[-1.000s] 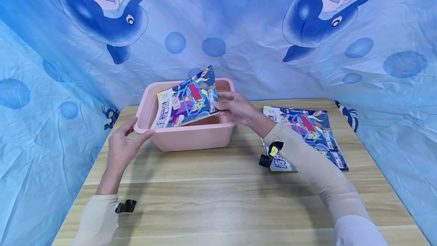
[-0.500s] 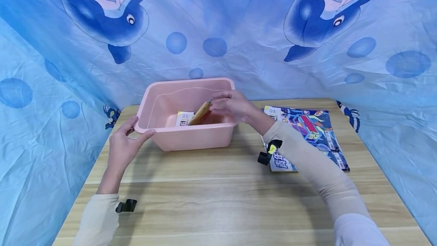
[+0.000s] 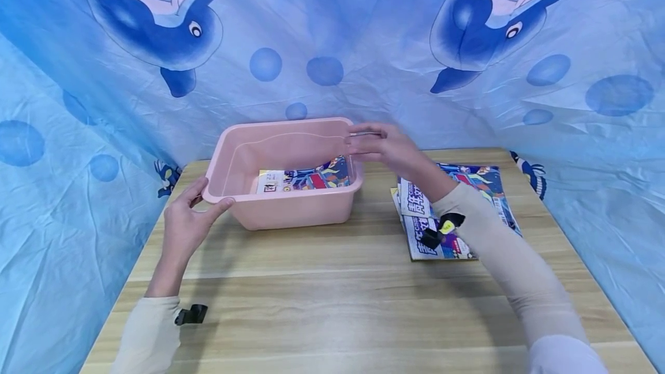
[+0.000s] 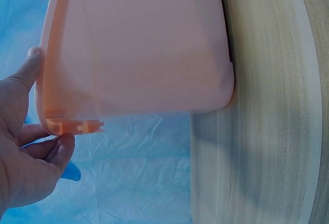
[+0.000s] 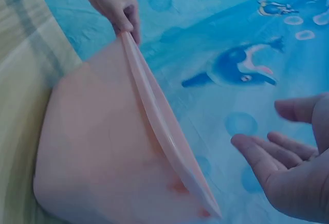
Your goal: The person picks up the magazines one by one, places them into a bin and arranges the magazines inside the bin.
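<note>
A pink plastic tub (image 3: 283,212) stands on the wooden table (image 3: 332,305) at the back left. A colourful magazine (image 3: 306,179) lies flat on its floor. My left hand (image 3: 188,219) grips the tub's front left corner rim (image 4: 56,124), thumb on one side and fingers on the other. My right hand (image 3: 381,144) hovers over the tub's right rim with fingers extended and holds nothing; the right wrist view shows its bare palm (image 5: 288,178) beside the rim (image 5: 159,131). A stack of similar magazines (image 3: 447,218) lies on the table under my right forearm.
A blue dolphin-print cloth (image 3: 332,45) hangs close behind and on both sides of the table. Bare wood stretches in front of the tub to the near edge.
The right hand lowered the magazine into the tub, let it go so it lies flat, and has lifted away to the right. The left hand has stayed on the rim.
</note>
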